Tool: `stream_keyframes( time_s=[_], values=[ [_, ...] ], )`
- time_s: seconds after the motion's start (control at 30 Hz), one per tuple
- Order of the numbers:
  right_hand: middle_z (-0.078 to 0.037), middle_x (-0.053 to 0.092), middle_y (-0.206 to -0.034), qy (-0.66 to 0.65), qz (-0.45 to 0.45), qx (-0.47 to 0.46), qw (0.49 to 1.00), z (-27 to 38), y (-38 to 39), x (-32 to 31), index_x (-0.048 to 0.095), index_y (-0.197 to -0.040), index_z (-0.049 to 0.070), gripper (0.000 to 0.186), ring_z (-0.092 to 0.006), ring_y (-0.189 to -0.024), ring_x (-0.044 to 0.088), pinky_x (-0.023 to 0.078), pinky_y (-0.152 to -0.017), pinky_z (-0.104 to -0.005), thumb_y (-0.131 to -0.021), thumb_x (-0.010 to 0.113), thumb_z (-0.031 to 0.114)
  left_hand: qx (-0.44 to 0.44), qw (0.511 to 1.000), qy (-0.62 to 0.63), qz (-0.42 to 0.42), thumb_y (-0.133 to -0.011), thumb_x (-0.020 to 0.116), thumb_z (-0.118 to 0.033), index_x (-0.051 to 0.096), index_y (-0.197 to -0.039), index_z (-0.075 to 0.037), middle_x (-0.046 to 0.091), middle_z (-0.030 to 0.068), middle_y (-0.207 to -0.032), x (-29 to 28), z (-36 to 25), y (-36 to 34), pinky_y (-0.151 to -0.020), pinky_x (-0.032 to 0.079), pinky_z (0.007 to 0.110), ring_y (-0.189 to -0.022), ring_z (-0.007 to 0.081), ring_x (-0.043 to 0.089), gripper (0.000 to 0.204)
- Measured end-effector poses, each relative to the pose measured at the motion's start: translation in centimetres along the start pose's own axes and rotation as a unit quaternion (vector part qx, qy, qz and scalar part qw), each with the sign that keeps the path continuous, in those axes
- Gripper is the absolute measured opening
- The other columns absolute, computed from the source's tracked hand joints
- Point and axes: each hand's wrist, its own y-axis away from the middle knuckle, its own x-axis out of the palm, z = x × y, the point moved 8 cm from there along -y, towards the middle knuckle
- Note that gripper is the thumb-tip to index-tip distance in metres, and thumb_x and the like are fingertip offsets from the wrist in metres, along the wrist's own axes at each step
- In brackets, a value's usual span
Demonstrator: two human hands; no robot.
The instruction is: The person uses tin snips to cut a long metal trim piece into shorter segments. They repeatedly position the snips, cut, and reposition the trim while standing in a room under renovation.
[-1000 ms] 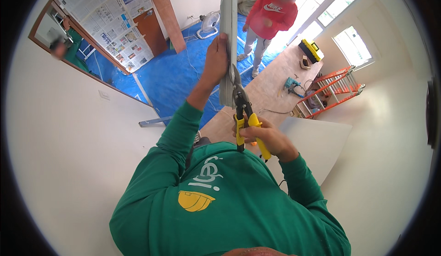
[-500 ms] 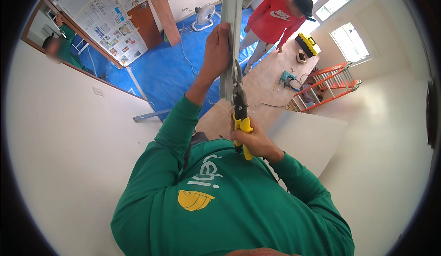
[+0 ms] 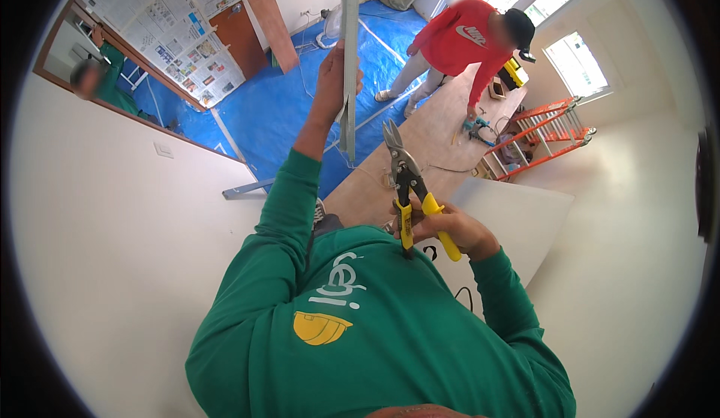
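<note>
My left hand [image 3: 330, 80] grips a long grey metal channel [image 3: 350, 50] held upright, with a narrow slit showing in its lower part. My right hand [image 3: 457, 227] is closed round the yellow-and-black handles of metal snips [image 3: 405, 174]. The snips' jaws point up, a little apart from the channel, just below and to its right. My green sleeves and shirt fill the lower middle of the view.
Ahead, a person in red [image 3: 469, 35] bends, hand at a teal power tool [image 3: 474, 127] on a wooden board [image 3: 435, 163]. Around are blue sheeting [image 3: 262, 133], an orange ladder [image 3: 547, 133], a pale panel [image 3: 525, 215], a fan [image 3: 328, 24] and, left, a mirror [image 3: 94, 73].
The snips have come away from the channel, down and rightward, their handles spreading since half a second ago. The channel has shifted left. The person in red has bent further, reaching toward the power tool.
</note>
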Motion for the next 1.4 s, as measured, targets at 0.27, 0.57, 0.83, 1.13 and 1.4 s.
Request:
stream_keyframes(
  time_s=[0.27, 0.57, 0.83, 1.13, 1.4],
  values=[
    [-0.011, 0.071, -0.131, 0.091, -0.02, -0.06, 0.994, 1.6, 0.0, 0.7, 0.061, -0.151, 0.004, 0.065, -0.0239, -0.12, 0.068, 0.051, -0.109, -0.038, -0.09, 0.076, 0.021, 0.067, 0.967, -0.224, -0.106, -0.119, 0.044, -0.061, 0.059, -0.098, -0.01, 0.053, -0.0006, -0.078, 2.7, -3.9, 0.5, -0.055, 0.047, 0.028, -0.062, 0.0098, 0.051, 0.057],
    [-0.007, 0.07, -0.126, 0.048, -0.037, -0.086, 0.994, 2.7, -1.3, 1.1, 0.066, -0.14, 0.006, 0.053, -0.0202, -0.118, 0.065, 0.049, -0.105, -0.036, -0.093, 0.076, 0.028, 0.083, 0.955, -0.266, -0.099, -0.121, 0.04, -0.055, 0.064, -0.107, -0.004, 0.058, 0.0018, -0.087, 5.8, -5.2, 2.4, -0.07, 0.048, 0.032, -0.079, 0.0111, 0.054, 0.058],
    [-0.008, 0.071, -0.126, 0.04, -0.083, -0.099, 0.991, 2.6, -2.0, 0.7, 0.066, -0.139, 0.005, 0.051, -0.021, -0.117, 0.066, 0.051, -0.103, -0.0376, -0.095, 0.074, 0.03, 0.081, 0.96, -0.26, -0.062, -0.121, 0.04, -0.056, 0.066, -0.11, -0.003, 0.059, 0.0012, -0.087, 5.7, -3.3, 2.6, -0.07, 0.048, 0.031, -0.078, 0.0106, 0.054, 0.059],
    [-0.008, 0.069, -0.128, -0.002, -0.069, -0.095, 0.993, -0.5, -3.1, 1.0, 0.06, -0.148, 0.004, 0.057, -0.0222, -0.12, 0.066, 0.053, -0.106, -0.039, -0.096, 0.074, 0.021, 0.075, 0.965, -0.25, -0.032, -0.122, 0.041, -0.054, 0.066, -0.107, -0.005, 0.058, -0.0006, -0.084, 6.1, -1.5, 3.5, -0.067, 0.045, 0.029, -0.076, 0.0082, 0.053, 0.057],
    [-0.005, 0.066, -0.108, 0.035, -0.117, -0.128, 0.984, -0.8, -3.8, 0.3, 0.062, -0.128, 0.006, 0.038, -0.0168, -0.098, 0.066, 0.055, -0.086, -0.0352, -0.094, 0.075, 0.018, 0.12, 0.956, -0.264, -0.049, -0.123, 0.039, -0.052, 0.064, -0.106, -0.003, 0.059, 0.0018, -0.083, 6.9, -3.4, 4.3, -0.068, 0.046, 0.032, -0.076, 0.0106, 0.054, 0.058]
  ],
)
